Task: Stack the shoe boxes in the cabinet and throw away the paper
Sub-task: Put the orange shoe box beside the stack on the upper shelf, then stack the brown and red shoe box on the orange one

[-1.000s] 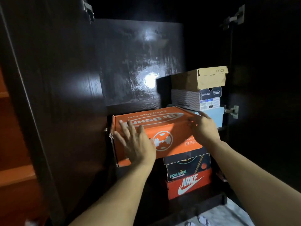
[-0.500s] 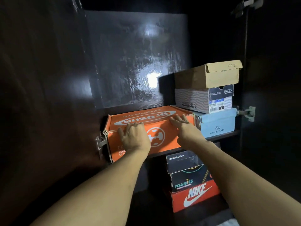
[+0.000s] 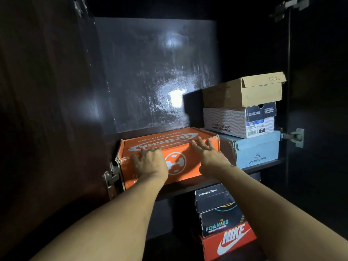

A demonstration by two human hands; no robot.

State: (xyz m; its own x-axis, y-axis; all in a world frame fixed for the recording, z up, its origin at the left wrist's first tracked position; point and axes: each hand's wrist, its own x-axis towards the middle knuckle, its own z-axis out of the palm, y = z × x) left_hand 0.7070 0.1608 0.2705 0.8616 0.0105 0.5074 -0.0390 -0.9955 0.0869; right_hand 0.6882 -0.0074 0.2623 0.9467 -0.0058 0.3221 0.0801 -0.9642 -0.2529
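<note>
An orange Dr.Osha shoe box (image 3: 175, 146) lies on the upper shelf (image 3: 267, 164) of a dark cabinet, at its left side. My left hand (image 3: 150, 162) presses flat against the box's front face, fingers straight. My right hand (image 3: 209, 155) presses the front face near the box's right corner, fingers spread. To the right of it stands a stack: a light blue Veranevada box (image 3: 254, 151) at the bottom, a grey Skechers box (image 3: 237, 121) on it, a plain brown box (image 3: 243, 93) on top. No paper is in view.
Below the shelf stands another stack: a black Onitsuka Tiger box (image 3: 212, 196), a Foamies box (image 3: 218, 223) and a red Nike box (image 3: 229, 242). The open left door (image 3: 47, 110) carries a hinge (image 3: 111, 176) beside the orange box. A right-side hinge (image 3: 295, 136) juts out by the blue box.
The orange box went from held out in front of the shelf to lying on it, and it has slid further in. Both hands moved from its sides to its front face.
</note>
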